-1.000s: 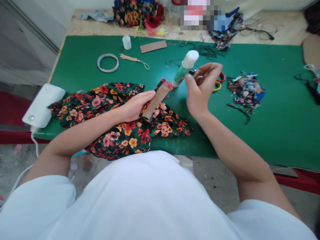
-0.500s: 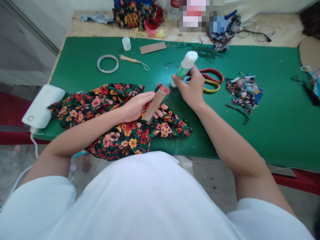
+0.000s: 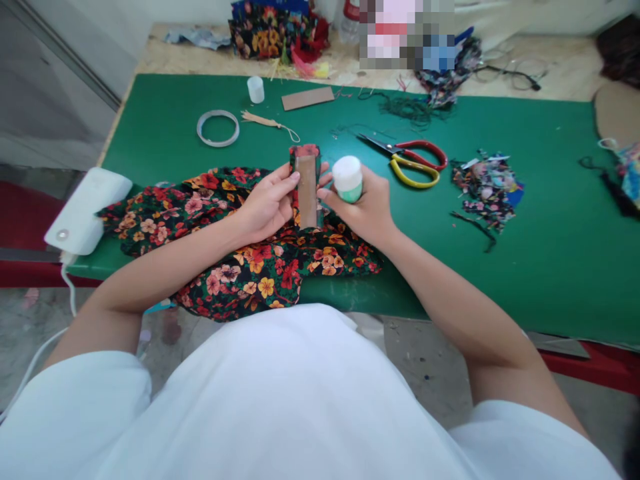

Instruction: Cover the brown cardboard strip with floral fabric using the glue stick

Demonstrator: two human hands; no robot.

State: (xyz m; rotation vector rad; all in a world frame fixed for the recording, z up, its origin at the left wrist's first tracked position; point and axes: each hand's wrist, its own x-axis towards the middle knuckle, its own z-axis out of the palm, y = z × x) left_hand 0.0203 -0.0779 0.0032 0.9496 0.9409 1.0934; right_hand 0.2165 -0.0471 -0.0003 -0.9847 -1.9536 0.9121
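Observation:
A narrow brown cardboard strip (image 3: 307,193) with floral fabric along its edges is held upright by my left hand (image 3: 270,205), thumb on its face. Closed around a white and green glue stick (image 3: 348,179) is my right hand (image 3: 367,203), just right of the strip; the stick's lower end is hidden. Dark floral cloth (image 3: 235,273) with red, pink and yellow flowers lies bunched beneath both hands. Red- and yellow-handled scissors (image 3: 413,160) rest to the right of my right hand, blades pointing left.
On the green mat (image 3: 550,267) are a white cap (image 3: 255,89), a tape roll (image 3: 218,128), a beige tassel (image 3: 265,120), another cardboard strip (image 3: 307,99) and a pile of fabric scraps (image 3: 487,190). A white power adapter (image 3: 87,210) sits at the left edge. Eyeglasses (image 3: 510,73) lie behind.
My right hand has brought the glue stick left and down, close to the strip. My left hand has turned the strip from slanted to nearly vertical and shifted it slightly left.

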